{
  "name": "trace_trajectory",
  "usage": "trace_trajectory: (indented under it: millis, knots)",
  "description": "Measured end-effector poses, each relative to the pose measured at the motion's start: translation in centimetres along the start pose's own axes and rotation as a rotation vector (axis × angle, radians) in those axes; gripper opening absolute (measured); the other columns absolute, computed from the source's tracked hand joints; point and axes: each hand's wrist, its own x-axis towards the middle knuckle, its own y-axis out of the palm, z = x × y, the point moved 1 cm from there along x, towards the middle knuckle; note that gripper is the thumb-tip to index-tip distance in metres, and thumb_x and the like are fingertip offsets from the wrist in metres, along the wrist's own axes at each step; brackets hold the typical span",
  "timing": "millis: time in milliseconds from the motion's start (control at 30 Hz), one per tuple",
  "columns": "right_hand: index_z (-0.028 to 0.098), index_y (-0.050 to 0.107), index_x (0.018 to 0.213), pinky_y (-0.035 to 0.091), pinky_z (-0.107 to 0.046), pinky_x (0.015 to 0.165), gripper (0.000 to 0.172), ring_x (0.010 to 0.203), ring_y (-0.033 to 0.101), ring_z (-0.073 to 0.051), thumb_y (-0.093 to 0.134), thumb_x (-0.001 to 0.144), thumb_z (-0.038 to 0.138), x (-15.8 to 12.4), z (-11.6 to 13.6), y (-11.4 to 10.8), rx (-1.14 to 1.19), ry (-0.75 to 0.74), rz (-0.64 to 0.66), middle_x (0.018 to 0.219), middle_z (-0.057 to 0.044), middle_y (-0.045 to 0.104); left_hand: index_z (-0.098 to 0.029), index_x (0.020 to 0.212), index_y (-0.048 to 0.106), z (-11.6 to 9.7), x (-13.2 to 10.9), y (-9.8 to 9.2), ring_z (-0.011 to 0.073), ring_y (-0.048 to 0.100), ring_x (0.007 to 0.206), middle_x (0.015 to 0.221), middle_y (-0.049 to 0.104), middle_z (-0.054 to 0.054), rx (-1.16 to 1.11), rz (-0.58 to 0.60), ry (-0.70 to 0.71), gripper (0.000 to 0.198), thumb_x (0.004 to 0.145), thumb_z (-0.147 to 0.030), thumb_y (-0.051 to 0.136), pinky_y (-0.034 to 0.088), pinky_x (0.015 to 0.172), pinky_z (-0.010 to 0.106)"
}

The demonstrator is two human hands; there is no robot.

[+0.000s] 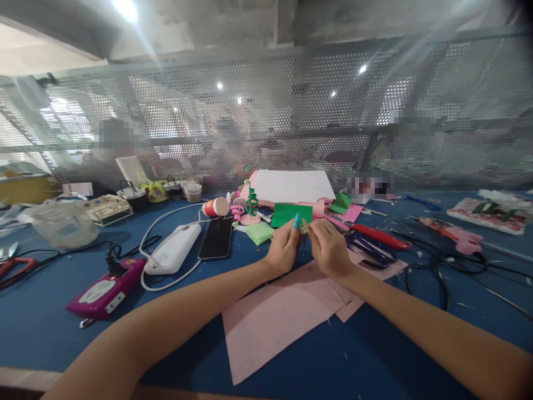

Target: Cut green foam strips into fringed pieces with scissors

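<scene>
My left hand [283, 248] and my right hand [328, 248] meet above the blue table [50, 328], fingers pinched together on a small green piece [303, 228] between them. What exactly the piece is stays too small to make out. A green paper sheet [290, 213] lies just behind the hands. Pink paper sheets [275, 316] lie under my forearms. Scissors with dark blue handles [368, 251] lie right of my right hand.
A black phone [215, 238], a white device with cable [172, 248] and a magenta device [106, 289] lie to the left. A white sheet [291, 185], curled paper strips [245, 208], a red tool [380, 236] and black cables [441, 266] surround the work spot. A perforated metal screen [291, 111] closes the back.
</scene>
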Motion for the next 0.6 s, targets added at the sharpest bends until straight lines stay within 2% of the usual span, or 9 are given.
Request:
trace_trajectory:
  millis: [67,133,233,400,500,600]
  knots:
    - [0.022,0.040,0.070,0.035,-0.031,0.062,0.024,0.068,0.045,-0.019,0.033,0.093,0.021,0.0,-0.1,-0.1,0.006,-0.025,0.028,0.066,-0.004,0.050,-0.018,0.068,0.039,0.0,0.0,0.1,0.0091,0.034,0.053,0.058,0.038,-0.003,-0.013,0.037,-0.001,0.040,0.090,-0.050,0.027,0.031,0.052,0.024]
    - [0.022,0.039,0.069,0.035,-0.031,0.063,0.024,0.068,0.045,-0.019,0.032,0.093,0.023,0.1,0.0,-0.2,0.051,0.011,0.038,0.067,-0.004,0.050,-0.018,0.068,0.039,0.1,0.1,0.1,0.0090,0.035,0.053,0.057,0.038,-0.003,-0.012,0.037,-0.014,0.040,0.090,-0.050,0.028,0.031,0.052,0.024]
    - [0.021,0.040,0.069,0.034,-0.029,0.058,0.027,0.061,0.044,-0.016,0.030,0.093,0.028,0.1,0.2,0.0,0.209,0.193,0.044,0.065,-0.002,0.047,-0.019,0.070,0.038,0.2,0.1,0.0,0.0096,0.037,0.054,0.058,0.039,-0.003,0.036,0.021,-0.038,0.039,0.089,-0.051,0.028,0.032,0.053,0.024]
    - [0.020,0.042,0.065,0.026,-0.026,0.046,0.036,0.048,0.035,-0.012,0.034,0.090,0.043,-0.2,0.3,1.0,0.491,0.544,0.047,0.051,0.004,0.037,-0.019,0.078,0.040,0.4,0.3,-0.2,0.0107,0.042,0.060,0.063,0.043,-0.002,0.120,0.022,-0.021,0.031,0.090,-0.046,0.032,0.034,0.057,0.024]
    - [0.020,0.044,0.066,0.026,-0.025,0.046,0.036,0.049,0.035,-0.011,0.038,0.088,0.047,-0.3,0.0,1.3,0.606,0.609,0.054,0.052,0.004,0.037,-0.019,0.080,0.040,0.7,0.5,-0.5,0.0109,0.042,0.062,0.067,0.044,-0.002,0.203,0.088,0.071,0.025,0.090,-0.040,0.035,0.035,0.058,0.024]
    - [0.020,0.041,0.063,0.026,-0.024,0.045,0.037,0.048,0.033,-0.010,0.042,0.086,0.049,-0.3,-0.1,1.3,0.695,0.615,0.089,0.052,0.005,0.036,-0.019,0.079,0.039,1.1,0.9,-1.1,0.0114,0.040,0.064,0.070,0.042,-0.001,0.311,0.173,0.249,0.022,0.089,-0.038,0.039,0.034,0.059,0.024]
